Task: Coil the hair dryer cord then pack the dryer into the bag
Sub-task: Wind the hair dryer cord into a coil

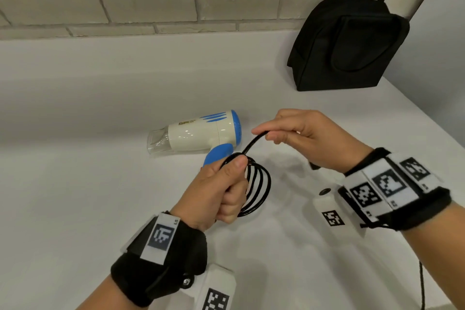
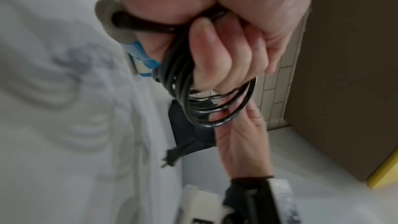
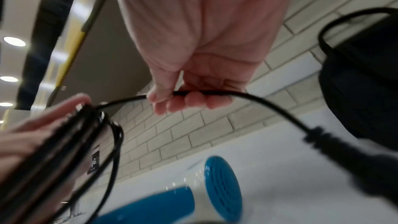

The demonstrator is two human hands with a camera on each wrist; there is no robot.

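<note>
Head view: left hand (image 1: 221, 189) fisted around a bundle of black cord loops (image 1: 259, 186), thumb pressed on top to keep the turns from springing apart. Right hand (image 1: 299, 133) raised just beside it, pinching the free run of cord between thumb and fingers, probably to feed one more turn onto the bundle. Cream-and-blue hair dryer (image 1: 201, 133) lying on its side on the white tabletop (image 1: 88, 184), clear nozzle toward the left, blue handle pointing at the left hand, so the cord stays short and slack. Black bag (image 1: 349, 43) standing upright at the far right, against the brick wall, well apart from the dryer, not yet in use.

Left wrist view: fingers (image 2: 217, 54) curled tight through the loops, several strands hanging below the knuckles. Plug (image 2: 172, 157) dangling free above the tabletop, showing little cord left to wind. Right hand beneath the loops, touching the lowest strand.

Right wrist view: cord passing across the pinching fingertips (image 3: 159, 98), then arcing down to the plug's strain relief (image 3: 318, 137). Blue rear grille of the dryer (image 3: 221, 188) below, resting on the tabletop.
</note>
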